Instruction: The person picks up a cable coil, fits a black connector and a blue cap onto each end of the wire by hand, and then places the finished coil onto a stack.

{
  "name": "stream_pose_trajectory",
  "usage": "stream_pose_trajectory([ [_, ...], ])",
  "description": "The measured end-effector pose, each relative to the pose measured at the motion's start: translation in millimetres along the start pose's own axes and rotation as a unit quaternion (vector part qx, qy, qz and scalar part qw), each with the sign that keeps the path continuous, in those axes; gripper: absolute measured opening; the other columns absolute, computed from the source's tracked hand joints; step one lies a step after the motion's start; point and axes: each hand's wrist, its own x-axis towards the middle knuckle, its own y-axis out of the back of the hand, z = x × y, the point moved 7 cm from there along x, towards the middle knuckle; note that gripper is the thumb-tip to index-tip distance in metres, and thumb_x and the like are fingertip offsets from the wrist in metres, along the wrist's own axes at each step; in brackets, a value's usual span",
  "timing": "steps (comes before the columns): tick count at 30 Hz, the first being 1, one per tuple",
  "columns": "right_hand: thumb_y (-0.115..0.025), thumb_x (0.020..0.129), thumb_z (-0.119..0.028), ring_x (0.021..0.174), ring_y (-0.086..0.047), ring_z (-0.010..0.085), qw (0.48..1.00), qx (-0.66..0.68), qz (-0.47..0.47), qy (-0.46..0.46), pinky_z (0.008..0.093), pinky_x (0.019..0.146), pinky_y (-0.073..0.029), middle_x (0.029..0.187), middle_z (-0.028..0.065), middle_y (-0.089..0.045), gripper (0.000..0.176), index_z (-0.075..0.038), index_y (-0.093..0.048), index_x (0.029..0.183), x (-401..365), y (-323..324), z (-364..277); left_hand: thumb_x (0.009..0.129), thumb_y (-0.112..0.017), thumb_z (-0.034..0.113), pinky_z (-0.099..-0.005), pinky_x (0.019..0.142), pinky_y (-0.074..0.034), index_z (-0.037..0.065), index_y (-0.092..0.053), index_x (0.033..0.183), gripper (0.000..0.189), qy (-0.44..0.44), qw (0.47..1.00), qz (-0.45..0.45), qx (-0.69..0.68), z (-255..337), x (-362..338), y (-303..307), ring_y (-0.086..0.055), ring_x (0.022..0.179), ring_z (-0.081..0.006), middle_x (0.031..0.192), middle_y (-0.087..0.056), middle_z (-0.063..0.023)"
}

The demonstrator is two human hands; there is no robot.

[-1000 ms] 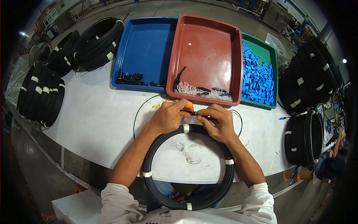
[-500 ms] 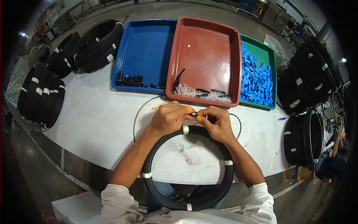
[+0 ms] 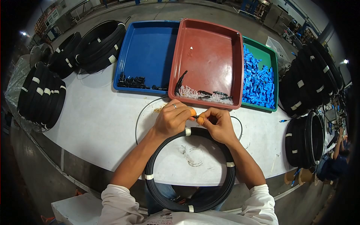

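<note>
Blue tray (image 3: 146, 48), red tray (image 3: 210, 52), green tray (image 3: 263, 50)

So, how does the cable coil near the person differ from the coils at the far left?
The near coil lies flat, overhanging the table edge; the left coils stand on edge, side by side. The left hand and right hand pinch a cable end above the near coil; the left coils are untouched. Both are black with white tape bands.

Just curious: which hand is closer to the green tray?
Right. The right hand sits below and left of the green tray; the left hand is farther left, below the red tray.
</note>
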Motion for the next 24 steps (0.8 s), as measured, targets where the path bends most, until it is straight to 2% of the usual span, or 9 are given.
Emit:
stream_pose_trajectory([
  [10,-0.072,0.088,-0.002,0.066,-0.056,0.0056,0.999,0.034,-0.009,-0.019,0.0222,0.059,-0.044,0.073,0.0022,-0.066,0.007,0.003,-0.068,0.084,5.8,-1.6,6.0,0.067,-0.072,0.002,-0.0343,0.064,-0.046,0.003,-0.063,0.074,0.011,-0.024,0.998,-0.015,0.047,2.8,3.8,-2.1,-0.060,0.063,-0.0211,0.071,-0.065,-0.0053],
  [13,-0.072,0.088,-0.001,0.064,-0.053,0.0052,1.000,0.020,-0.008,-0.004,0.0223,0.057,-0.042,0.072,0.0014,-0.065,0.007,0.003,-0.068,0.083,7.1,-1.0,3.6,0.070,-0.069,-0.001,-0.0329,0.067,-0.043,0.006,-0.065,0.080,0.012,-0.004,0.999,-0.005,0.038,0.3,2.6,-0.7,-0.061,0.065,-0.0182,0.072,-0.066,-0.0036],
  [16,-0.072,0.087,-0.001,0.062,-0.052,0.0049,1.000,0.007,-0.006,-0.009,0.0225,0.055,-0.040,0.071,0.0008,-0.064,0.008,0.003,-0.068,0.082,5.3,-1.8,1.3,0.071,-0.067,-0.001,-0.0322,0.066,-0.042,0.007,-0.065,0.079,0.011,0.000,0.998,-0.006,0.060,0.5,2.4,-1.3,-0.061,0.064,-0.0173,0.070,-0.066,-0.0024],
  [19,-0.072,0.087,-0.002,0.062,-0.051,0.0049,1.000,0.018,0.003,0.005,0.0230,0.054,-0.040,0.070,0.0008,-0.063,0.008,0.003,-0.068,0.082,3.8,-3.7,0.3,0.068,-0.068,0.002,-0.0332,0.064,-0.042,0.005,-0.063,0.071,0.006,-0.006,0.997,0.005,0.072,1.6,3.4,-1.5,-0.059,0.061,-0.0190,0.066,-0.063,-0.0035],
  [24,-0.073,0.086,-0.002,0.061,-0.050,0.0052,1.000,-0.015,0.016,0.004,0.0241,0.053,-0.040,0.070,0.0015,-0.064,0.008,0.003,-0.068,0.083,1.6,-4.8,-6.3,0.067,-0.063,-0.003,-0.0337,0.067,-0.035,0.007,-0.064,0.068,0.010,-0.005,0.997,0.030,0.069,4.4,5.7,1.8,-0.060,0.058,-0.0167,0.060,-0.062,-0.0024],
])
